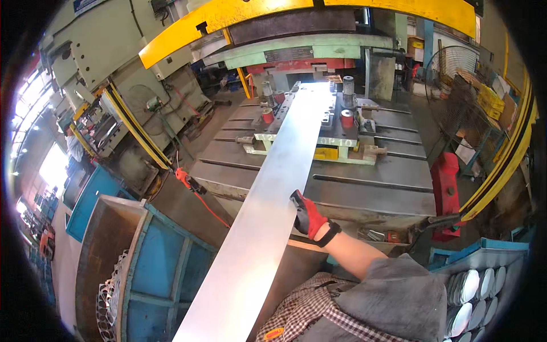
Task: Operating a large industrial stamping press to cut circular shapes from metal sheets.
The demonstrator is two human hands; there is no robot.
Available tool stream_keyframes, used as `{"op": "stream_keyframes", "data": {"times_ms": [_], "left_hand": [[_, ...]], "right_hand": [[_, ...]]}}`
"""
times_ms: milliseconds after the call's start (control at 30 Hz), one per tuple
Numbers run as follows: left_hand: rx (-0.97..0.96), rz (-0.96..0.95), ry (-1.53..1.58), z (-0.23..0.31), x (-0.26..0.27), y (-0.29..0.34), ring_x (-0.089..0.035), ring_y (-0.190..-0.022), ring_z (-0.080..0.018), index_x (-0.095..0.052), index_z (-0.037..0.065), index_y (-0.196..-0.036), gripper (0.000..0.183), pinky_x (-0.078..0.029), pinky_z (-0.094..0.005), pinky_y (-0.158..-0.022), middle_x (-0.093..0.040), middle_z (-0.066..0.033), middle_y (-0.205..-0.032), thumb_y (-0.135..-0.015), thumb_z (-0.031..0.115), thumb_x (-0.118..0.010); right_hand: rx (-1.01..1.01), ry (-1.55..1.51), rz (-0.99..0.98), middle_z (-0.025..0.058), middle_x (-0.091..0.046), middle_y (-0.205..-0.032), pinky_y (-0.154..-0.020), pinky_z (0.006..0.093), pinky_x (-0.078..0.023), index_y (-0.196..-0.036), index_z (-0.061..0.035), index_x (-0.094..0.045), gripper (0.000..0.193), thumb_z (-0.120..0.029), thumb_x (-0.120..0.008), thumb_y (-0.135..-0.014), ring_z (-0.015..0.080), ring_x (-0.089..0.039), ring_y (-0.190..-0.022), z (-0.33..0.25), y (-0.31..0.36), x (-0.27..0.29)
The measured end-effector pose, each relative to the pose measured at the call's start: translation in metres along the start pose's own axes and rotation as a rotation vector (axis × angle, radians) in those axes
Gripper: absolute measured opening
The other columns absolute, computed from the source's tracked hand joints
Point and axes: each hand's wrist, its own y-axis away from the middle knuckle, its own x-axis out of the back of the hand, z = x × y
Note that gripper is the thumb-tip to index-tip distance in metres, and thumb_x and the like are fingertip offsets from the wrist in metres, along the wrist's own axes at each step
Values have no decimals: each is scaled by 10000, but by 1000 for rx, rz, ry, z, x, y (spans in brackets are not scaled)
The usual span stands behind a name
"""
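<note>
A long, flat, shiny metal strip [256, 222] runs from the lower edge of the view up to the press. Its far end lies on the die set [336, 130], where bright glare hides the detail. My right hand [309, 215], in a red and black glove with a black wrist band, grips the strip's right edge about midway along. The fingers beneath the strip are hidden. My left hand is out of view. Red cylinders and metal posts stand about the die on the slotted press bed [376, 185].
A yellow guard bar [239, 23] crosses above the press. A blue bin [154, 256] with punched scrap stands at left, and a blue crate [484, 251] of stacked metal discs at right. A red pedestal [446, 194] and a caged fan [456, 74] are to the right.
</note>
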Motion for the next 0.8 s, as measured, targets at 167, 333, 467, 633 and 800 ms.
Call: {"op": "stream_keyframes", "data": {"times_ms": [167, 333, 467, 633, 800], "left_hand": [[6, -7, 7, 6, -4, -5, -577, -936, -326, -528, -42, -1126, 457, -478, -381, -846, -553, -186, -1113, -775, 219, -661], [8, -11, 4, 8, -5, -4, -581, -924, -332, -530, -45, -1118, 459, -481, -384, -836, -562, -192, -1090, -771, 226, -661], [9, -16, 12, 9, -5, -2, -584, -914, -337, -532, -47, -1112, 461, -483, -386, -827, -570, -197, -1072, -768, 232, -661], [10, -29, 27, 10, -4, -3, -588, -902, -343, -534, -49, -1104, 463, -486, -389, -817, -579, -202, -1048, -765, 239, -661], [-9, -49, 56, 10, -5, -2, -591, -890, -350, -536, -51, -1096, 465, -488, -391, -806, -589, -208, -1025, -761, 247, -661]], "right_hand": [[170, 482, 12, 39, -594, -941, -727, 293, -463, -1065, -47, -546, 369, -372, -439, -925, 134, -573, -840, -19, 19, -26], [80, 159, 26, 46, -590, -965, -763, 300, -474, -1106, -36, -520, 419, -401, -456, -911, 158, -585, -858, -20, 24, -31], [148, 326, 8, 52, -589, -983, -759, 302, -475, -1108, -27, -517, 429, -404, -455, -911, 158, -582, -874, -21, 27, -28], [48, -37, -142, 70, -572, -1057, -796, 300, -456, -1112, -10, -512, 426, -379, -385, -942, 160, -562, -924, 0, 25, -24], [114, 270, 167, 68, -558, -1040, -839, 299, -426, -1102, 3, -497, 402, -339, -344, -957, 152, -522, -924, 78, 48, -2]]}}
